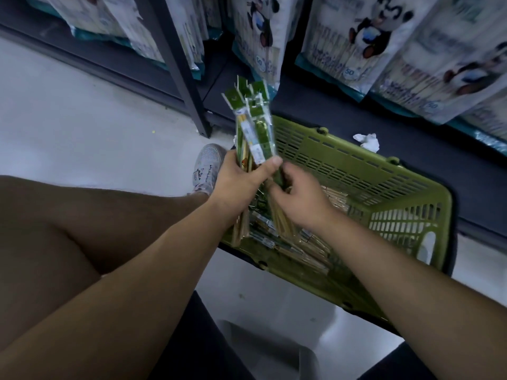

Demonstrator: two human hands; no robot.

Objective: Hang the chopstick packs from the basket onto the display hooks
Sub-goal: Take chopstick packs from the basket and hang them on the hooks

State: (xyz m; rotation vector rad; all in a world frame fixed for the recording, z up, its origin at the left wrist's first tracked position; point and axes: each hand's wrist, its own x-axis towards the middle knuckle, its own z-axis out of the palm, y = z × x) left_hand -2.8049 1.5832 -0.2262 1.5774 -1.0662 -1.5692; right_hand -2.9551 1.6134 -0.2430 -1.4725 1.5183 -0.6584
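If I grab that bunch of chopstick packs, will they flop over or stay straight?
They would probably stay straight: the chopstick packs stand up stiffly above the left hand gripping them. They are likely light, since several fit in one grip. The wrappers look shiny and the tops fan apart, so one might slip out.

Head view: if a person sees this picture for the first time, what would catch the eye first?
First comes the bundle of chopstick packs, held upright in the centre by the left hand while the right hand pinches its lower part. To the right of it and below lies the green basket with more packs inside. Along the top are white bags printed with pandas.
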